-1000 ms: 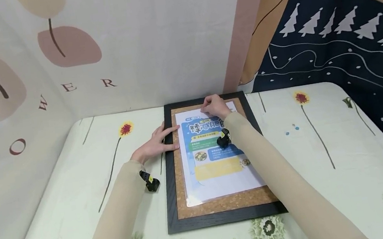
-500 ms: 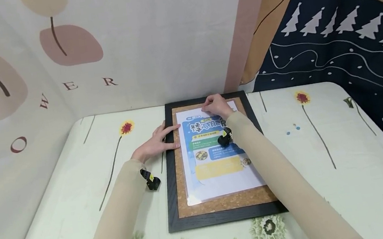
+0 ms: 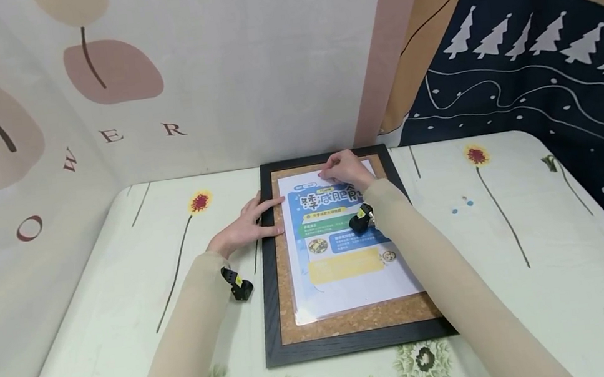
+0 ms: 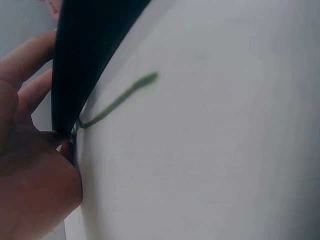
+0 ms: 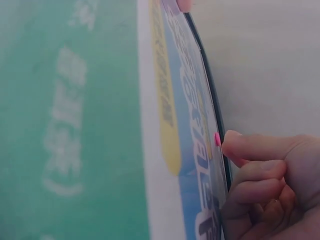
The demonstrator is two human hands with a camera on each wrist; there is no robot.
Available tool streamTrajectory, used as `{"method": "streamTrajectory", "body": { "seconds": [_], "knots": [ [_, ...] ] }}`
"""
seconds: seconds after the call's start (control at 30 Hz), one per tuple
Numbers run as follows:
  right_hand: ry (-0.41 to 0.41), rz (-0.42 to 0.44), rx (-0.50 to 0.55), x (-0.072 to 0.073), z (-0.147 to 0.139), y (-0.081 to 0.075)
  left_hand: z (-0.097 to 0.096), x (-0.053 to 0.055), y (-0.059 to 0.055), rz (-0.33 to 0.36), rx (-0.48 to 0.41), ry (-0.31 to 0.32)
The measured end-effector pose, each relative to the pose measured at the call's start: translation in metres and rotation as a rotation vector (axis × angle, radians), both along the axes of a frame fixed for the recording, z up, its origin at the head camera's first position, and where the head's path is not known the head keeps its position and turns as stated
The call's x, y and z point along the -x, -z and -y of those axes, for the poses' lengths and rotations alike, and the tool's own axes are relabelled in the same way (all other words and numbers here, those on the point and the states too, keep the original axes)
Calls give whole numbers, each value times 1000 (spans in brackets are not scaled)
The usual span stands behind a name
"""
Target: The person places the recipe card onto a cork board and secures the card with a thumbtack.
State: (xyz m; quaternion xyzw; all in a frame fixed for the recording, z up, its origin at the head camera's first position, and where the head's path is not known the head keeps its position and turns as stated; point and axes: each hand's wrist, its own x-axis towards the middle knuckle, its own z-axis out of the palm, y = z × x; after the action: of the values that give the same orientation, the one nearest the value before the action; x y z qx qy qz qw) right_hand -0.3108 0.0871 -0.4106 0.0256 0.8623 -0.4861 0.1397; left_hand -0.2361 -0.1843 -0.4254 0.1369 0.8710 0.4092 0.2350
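A black-framed cork board (image 3: 358, 321) lies flat, with a printed poster (image 3: 349, 293) on its cork. My right hand (image 3: 347, 169) is at the poster's top edge, fingers curled and thumb tip against a small pink pushpin (image 5: 217, 139), seen in the right wrist view. My left hand (image 3: 239, 231) lies across the frame's left side, its fingers spread. Two of its fingers (image 4: 32, 57) reach over the dark frame edge (image 4: 82, 55) in the left wrist view, and their tips near the poster's left edge show in the head view. The right forearm covers the poster's right side.
A white tablecloth (image 3: 508, 207) printed with flowers lies under the board. Behind stands a pale curtain (image 3: 241, 64) with letters and shapes, and a dark blue cloth (image 3: 527, 85) with white trees hangs at the right. The board's far edge is close to the curtain.
My right wrist and forearm have shifted slightly to the right, while the fingertips stay near the same spot at the poster's top. The left hand, board and poster look unchanged.
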Motion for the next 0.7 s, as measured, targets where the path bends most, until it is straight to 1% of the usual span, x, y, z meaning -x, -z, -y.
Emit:
{"method": "streamTrajectory", "body": {
  "seconds": [0.17,0.4,0.5,0.7],
  "knots": [
    [-53,-21,25,-5,-3,-2,1,1,1,-11,3,5],
    [-147,-35,24,-9,-7,-5,1,1,1,0,2,-8],
    [-187,-48,26,-13,-10,-5,1,1,1,3,8,-13],
    [-236,-68,12,-22,-16,-5,-1,0,0,11,5,-14]
  ]
}}
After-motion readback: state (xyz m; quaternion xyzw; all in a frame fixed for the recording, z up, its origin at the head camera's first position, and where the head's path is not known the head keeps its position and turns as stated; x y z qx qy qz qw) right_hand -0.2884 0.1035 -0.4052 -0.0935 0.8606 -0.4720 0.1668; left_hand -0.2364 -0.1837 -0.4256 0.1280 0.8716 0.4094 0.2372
